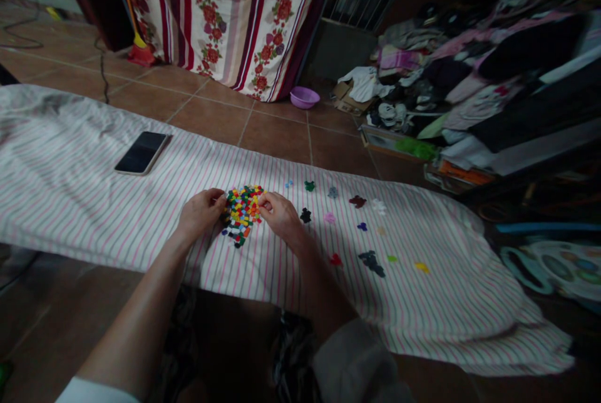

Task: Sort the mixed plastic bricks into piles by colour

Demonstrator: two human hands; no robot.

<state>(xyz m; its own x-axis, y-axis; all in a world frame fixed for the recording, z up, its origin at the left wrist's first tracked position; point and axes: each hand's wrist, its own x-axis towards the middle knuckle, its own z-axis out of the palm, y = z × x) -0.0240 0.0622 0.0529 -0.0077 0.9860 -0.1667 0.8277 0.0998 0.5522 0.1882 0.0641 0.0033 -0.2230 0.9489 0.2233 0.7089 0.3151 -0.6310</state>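
A mixed pile of small colourful pieces (244,208) lies on a striped cloth (188,165). At the pile's left edge is my left hand (201,212), its fingers curled together; whether a piece is between them is hidden. My right hand (282,216) pinches thumb and fingers at the right edge, over orange and yellow pieces, and what it grips is too small to name. Right of it sit little single-colour groups: black pieces (305,215), pink pieces (330,218), brown pieces (357,201), dark grey pieces (372,263), red pieces (335,260) and yellow pieces (421,267).
A phone (143,153) rests on the cloth at the left. Beyond the far edge, a purple basin (305,97) stands on the tiled floor before a flowered curtain (225,21). Heaped clothes (469,59) fill the right side, with a pale blue plastic object (530,265) below them.
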